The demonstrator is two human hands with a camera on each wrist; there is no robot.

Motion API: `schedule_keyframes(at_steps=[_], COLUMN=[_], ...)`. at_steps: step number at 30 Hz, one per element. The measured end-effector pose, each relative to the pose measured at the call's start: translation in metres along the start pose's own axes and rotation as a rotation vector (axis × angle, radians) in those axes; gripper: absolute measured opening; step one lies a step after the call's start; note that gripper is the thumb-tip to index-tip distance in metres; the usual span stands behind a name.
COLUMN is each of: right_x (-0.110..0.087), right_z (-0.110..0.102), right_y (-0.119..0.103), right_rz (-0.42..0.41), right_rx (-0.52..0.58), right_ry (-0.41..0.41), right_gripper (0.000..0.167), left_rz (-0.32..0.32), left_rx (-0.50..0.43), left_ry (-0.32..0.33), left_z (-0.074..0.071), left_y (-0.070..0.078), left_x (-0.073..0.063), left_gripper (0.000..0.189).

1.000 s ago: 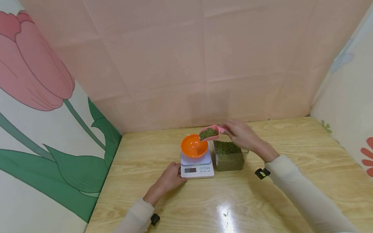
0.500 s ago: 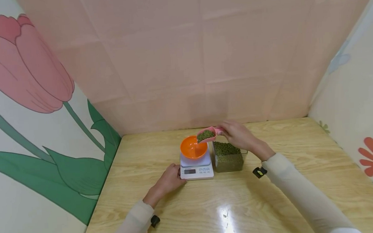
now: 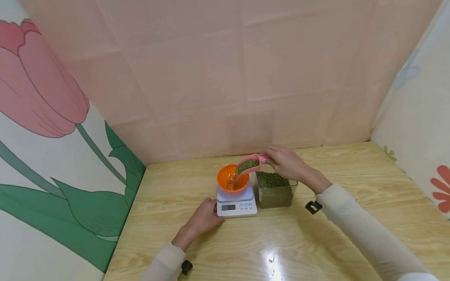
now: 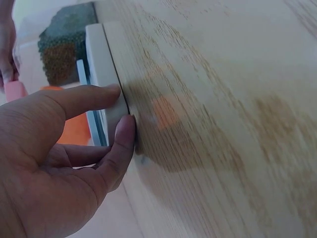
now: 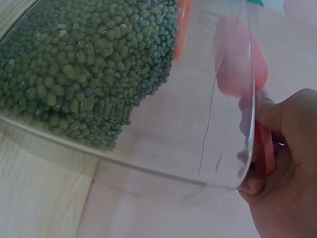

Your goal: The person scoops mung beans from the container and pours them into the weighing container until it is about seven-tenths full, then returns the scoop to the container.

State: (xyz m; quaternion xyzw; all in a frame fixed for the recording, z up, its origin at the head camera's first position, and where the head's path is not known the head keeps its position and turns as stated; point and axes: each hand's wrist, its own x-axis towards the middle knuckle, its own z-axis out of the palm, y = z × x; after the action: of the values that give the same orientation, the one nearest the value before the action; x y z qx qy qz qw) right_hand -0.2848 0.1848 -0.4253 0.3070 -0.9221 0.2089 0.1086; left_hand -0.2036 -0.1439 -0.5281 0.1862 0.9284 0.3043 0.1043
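Note:
My right hand (image 3: 287, 161) grips the handle of a pink scoop (image 3: 253, 170) filled with green mung beans. The scoop tilts over the right side of an orange bowl (image 3: 223, 178), and beans spill from its lip into it. Under the bowl is a white kitchen scale (image 3: 236, 213). With thumb and fingers, my left hand (image 3: 204, 215) holds the scale's near left corner; in the left wrist view the fingertips lie along the scale's edge (image 4: 106, 64). A clear container (image 3: 277, 200) of mung beans (image 5: 74, 69) stands just right of the scale.
Everything stands on a wood-grain table (image 3: 167, 188) near its back edge, against a pink-covered wall (image 3: 193, 96). Side walls with painted flowers (image 3: 51, 80) rise to left and right. A wire-like handle (image 3: 295, 182) sticks out at the container's right.
The scoop has moved slightly left and tipped down over the bowl. Beans now fall into the bowl, which was bare inside before. My left hand has stayed at the scale.

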Motion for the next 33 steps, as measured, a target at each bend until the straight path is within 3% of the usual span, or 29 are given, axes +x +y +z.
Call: schedule_keyframes(at_steps=[33], right_x=[0.0063], right_z=[-0.0060], right_y=[-0.0089], right_rz=[-0.016], right_rx=[-0.024], right_ry=[-0.061], right_gripper=[0.021], left_rz=[-0.005], left_rx=[-0.033], left_ry=[-0.005], left_z=[-0.0020], left_y=[0.0031], left_x=[-0.0032], left_gripper=[0.051])
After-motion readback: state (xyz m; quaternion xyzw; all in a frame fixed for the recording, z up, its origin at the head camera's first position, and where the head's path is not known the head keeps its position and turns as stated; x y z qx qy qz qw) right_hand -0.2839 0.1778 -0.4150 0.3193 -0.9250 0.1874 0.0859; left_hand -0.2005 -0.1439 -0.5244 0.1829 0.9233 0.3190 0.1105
